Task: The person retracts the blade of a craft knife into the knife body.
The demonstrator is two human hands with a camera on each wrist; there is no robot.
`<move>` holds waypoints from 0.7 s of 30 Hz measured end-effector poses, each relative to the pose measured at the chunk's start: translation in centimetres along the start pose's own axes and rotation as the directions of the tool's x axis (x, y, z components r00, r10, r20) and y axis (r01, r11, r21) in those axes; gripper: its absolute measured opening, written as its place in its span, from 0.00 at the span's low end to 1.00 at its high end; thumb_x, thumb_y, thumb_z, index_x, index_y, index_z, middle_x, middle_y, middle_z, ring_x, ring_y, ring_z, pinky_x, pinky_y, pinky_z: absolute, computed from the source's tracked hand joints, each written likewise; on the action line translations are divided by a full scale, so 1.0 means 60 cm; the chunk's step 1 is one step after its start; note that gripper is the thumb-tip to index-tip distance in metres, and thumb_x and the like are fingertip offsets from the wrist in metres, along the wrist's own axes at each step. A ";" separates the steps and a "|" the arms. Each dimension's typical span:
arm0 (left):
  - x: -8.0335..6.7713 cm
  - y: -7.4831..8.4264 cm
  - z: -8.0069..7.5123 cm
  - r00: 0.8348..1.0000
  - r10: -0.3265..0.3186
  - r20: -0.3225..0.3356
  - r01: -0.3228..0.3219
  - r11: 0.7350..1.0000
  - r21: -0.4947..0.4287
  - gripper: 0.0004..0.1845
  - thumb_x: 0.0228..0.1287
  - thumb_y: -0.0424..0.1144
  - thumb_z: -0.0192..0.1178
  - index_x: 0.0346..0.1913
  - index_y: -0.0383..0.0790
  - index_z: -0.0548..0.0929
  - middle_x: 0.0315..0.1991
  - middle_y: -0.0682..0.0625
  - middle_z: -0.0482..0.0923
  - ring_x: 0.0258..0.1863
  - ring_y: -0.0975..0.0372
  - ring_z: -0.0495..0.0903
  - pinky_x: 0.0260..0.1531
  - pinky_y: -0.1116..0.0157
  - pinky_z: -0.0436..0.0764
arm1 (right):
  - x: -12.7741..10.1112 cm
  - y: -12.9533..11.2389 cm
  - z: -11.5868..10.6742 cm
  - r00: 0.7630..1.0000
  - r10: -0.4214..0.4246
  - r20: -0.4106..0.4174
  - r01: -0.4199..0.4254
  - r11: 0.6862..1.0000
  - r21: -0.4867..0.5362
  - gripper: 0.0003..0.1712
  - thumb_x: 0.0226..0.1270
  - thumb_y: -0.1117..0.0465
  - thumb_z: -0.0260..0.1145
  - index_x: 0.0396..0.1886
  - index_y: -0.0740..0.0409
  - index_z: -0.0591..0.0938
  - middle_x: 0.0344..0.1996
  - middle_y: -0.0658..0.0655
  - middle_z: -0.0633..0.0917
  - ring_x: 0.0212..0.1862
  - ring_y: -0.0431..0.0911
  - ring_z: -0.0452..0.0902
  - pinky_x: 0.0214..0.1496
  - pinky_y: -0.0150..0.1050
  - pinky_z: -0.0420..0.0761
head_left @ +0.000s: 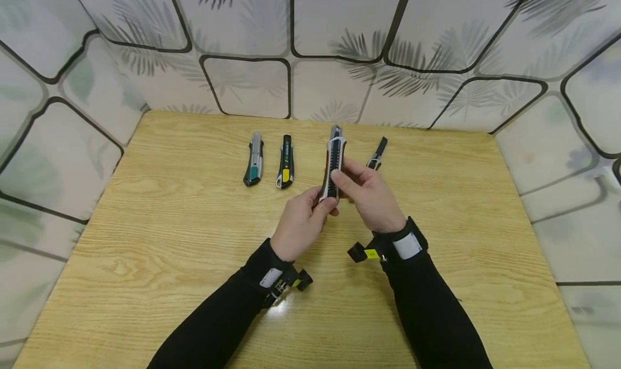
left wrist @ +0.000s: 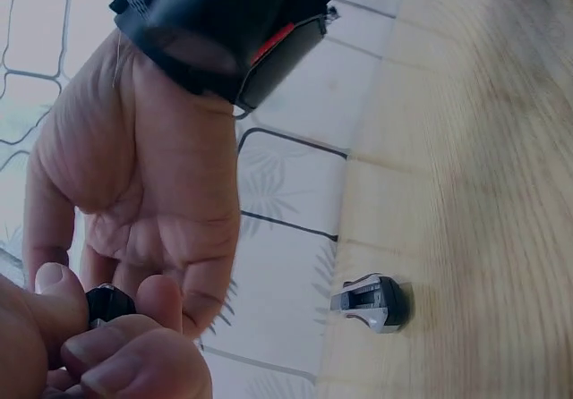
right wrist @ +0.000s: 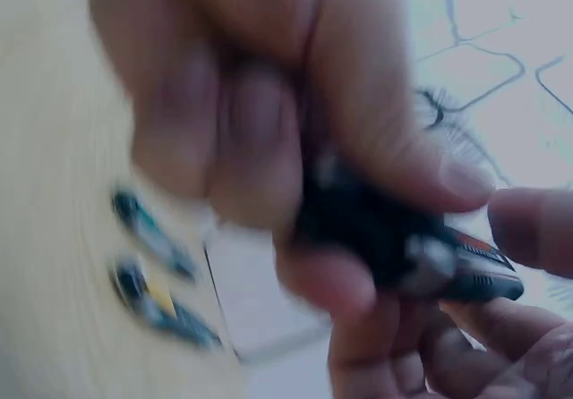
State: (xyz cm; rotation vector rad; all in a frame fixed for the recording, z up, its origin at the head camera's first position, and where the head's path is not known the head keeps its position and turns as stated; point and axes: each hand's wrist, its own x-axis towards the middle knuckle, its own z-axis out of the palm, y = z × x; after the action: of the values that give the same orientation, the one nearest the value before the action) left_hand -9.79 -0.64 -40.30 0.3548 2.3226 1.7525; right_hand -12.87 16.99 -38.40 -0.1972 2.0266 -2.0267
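Observation:
Both hands hold a black and silver utility knife (head_left: pixel 334 156) with its tip pointing away, above the table. My left hand (head_left: pixel 301 220) grips the lower end, thumb on the near face. Along the knife's right side my right hand (head_left: pixel 377 199) pinches it, with the thumb on the middle of the front face and fingers behind. In the left wrist view a dark end of the knife (left wrist: pixel 109 304) shows between the fingers. In the right wrist view the knife (right wrist: pixel 479 278) is partly covered by blurred fingers.
On the wooden table (head_left: pixel 194 239) lie a grey and teal utility knife (head_left: pixel 254 158) and a black and yellow one (head_left: pixel 286 161), left of the hands. Another dark utility knife (head_left: pixel 379 152) lies partly hidden behind the right hand. A patterned wall covering (head_left: pixel 252 88) borders the table's far edge.

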 end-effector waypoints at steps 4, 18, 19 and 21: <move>-0.002 0.000 0.000 0.999 -0.031 0.004 0.031 0.998 0.062 0.23 0.82 0.50 0.60 0.62 0.33 0.83 0.33 0.47 0.84 0.18 0.65 0.68 0.20 0.69 0.65 | 0.015 0.009 -0.014 0.996 0.038 -0.083 -0.050 0.989 -0.140 0.23 0.85 0.59 0.62 0.72 0.64 0.79 0.53 0.63 0.87 0.44 0.39 0.87 0.48 0.36 0.89; -0.009 0.000 -0.001 0.998 0.068 -0.010 -0.061 0.949 0.311 0.19 0.77 0.53 0.66 0.36 0.41 0.87 0.23 0.54 0.79 0.20 0.65 0.73 0.24 0.68 0.73 | 0.165 0.051 -0.038 0.962 0.206 -0.180 -0.271 0.637 -0.722 0.22 0.80 0.51 0.68 0.60 0.63 0.87 0.37 0.60 0.92 0.35 0.46 0.85 0.36 0.34 0.77; -0.009 0.001 -0.001 0.998 0.065 -0.009 -0.059 0.948 0.313 0.19 0.77 0.54 0.66 0.35 0.41 0.87 0.23 0.54 0.79 0.20 0.65 0.73 0.24 0.68 0.72 | 0.173 0.054 -0.034 0.961 0.202 -0.187 -0.272 0.599 -0.753 0.20 0.80 0.51 0.68 0.55 0.63 0.89 0.33 0.58 0.91 0.32 0.45 0.82 0.34 0.33 0.74; -0.008 0.001 0.001 0.998 0.070 -0.006 -0.064 0.946 0.319 0.19 0.77 0.54 0.66 0.35 0.42 0.86 0.23 0.54 0.78 0.20 0.65 0.73 0.24 0.68 0.72 | 0.185 0.059 -0.025 0.964 0.175 -0.200 -0.264 0.541 -0.799 0.17 0.79 0.51 0.69 0.41 0.63 0.89 0.22 0.53 0.83 0.29 0.45 0.74 0.33 0.33 0.67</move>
State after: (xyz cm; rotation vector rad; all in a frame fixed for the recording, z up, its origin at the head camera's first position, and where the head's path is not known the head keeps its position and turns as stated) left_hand -9.32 -0.73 -40.26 0.4771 2.6379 1.4071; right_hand -23.59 15.33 -42.97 -0.0015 2.7474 -0.7967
